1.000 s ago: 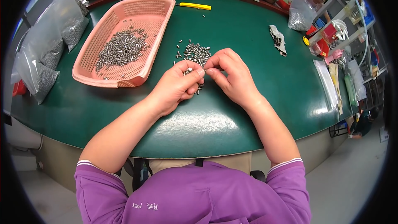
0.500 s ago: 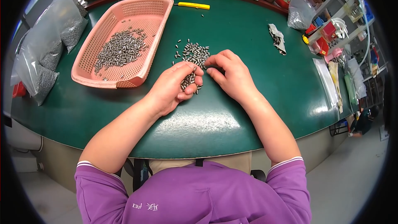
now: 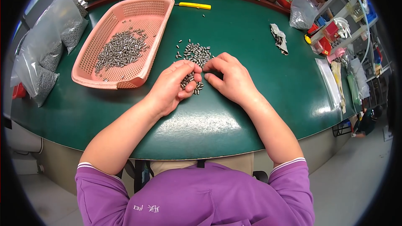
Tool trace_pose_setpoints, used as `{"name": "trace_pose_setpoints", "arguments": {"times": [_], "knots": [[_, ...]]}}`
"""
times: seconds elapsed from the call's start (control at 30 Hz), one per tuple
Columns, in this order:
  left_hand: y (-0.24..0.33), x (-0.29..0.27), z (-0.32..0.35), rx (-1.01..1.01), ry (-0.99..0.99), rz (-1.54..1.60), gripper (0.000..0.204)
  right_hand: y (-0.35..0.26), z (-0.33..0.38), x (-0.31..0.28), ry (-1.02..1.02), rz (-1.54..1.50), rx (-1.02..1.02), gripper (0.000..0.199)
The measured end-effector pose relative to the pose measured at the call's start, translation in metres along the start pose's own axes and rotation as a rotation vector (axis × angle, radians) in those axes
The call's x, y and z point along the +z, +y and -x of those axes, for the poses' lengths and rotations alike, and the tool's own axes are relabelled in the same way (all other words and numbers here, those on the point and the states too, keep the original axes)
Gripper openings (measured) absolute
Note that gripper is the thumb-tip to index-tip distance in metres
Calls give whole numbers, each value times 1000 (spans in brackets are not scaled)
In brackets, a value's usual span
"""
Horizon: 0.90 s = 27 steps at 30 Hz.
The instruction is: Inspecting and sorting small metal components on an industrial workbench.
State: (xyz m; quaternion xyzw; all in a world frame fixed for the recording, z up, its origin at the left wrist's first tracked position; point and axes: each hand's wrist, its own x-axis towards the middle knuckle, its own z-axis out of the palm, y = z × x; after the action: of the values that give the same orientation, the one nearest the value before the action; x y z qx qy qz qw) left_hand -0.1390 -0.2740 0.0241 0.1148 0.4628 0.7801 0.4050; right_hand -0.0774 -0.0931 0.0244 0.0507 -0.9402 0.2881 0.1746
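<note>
Tabletop [image 3: 201, 138], green, bears a pink basket [image 3: 142, 12]; to its right the left hand [image 3: 169, 84] curls, its hold too hidden to tell, near the right hand [image 3: 231, 77], thumb and forefinger slightly apart, both at piled metal pieces [image 3: 197, 52].

Green worktable [image 3: 247, 29] and the objects resting on it.
A pink perforated basket [image 3: 100, 84] stands at left; a heap of small metal pieces [image 3: 197, 52] (a few lie apart on its left) occupies the centre; a yellow tool [image 3: 194, 5] lies far, a crumpled pale sheet [image 3: 279, 33] right.
</note>
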Motion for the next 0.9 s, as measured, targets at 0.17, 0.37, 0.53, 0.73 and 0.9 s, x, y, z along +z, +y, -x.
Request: {"name": "trace_pose_setpoints", "arguments": {"times": [0.17,0.37,0.53,0.73,0.9], "knots": [[-2,0,-2,6,18,-19,13,4,0,1,15,11,-61,10],[-5,0,-2,-36,-54,-83,15,-3,-3,-4,69,-290,-151,10],[-5,-3,-2,-15,-107,-76,15,-4,-4,-5,81,-295,-220,13],[-2,0,-1,-46,-86,-24,17,13,-4,1,186,-18,-50,21],[0,1,1,-48,-77,-12,20,18,-1,2,156,65,0,23]]}}
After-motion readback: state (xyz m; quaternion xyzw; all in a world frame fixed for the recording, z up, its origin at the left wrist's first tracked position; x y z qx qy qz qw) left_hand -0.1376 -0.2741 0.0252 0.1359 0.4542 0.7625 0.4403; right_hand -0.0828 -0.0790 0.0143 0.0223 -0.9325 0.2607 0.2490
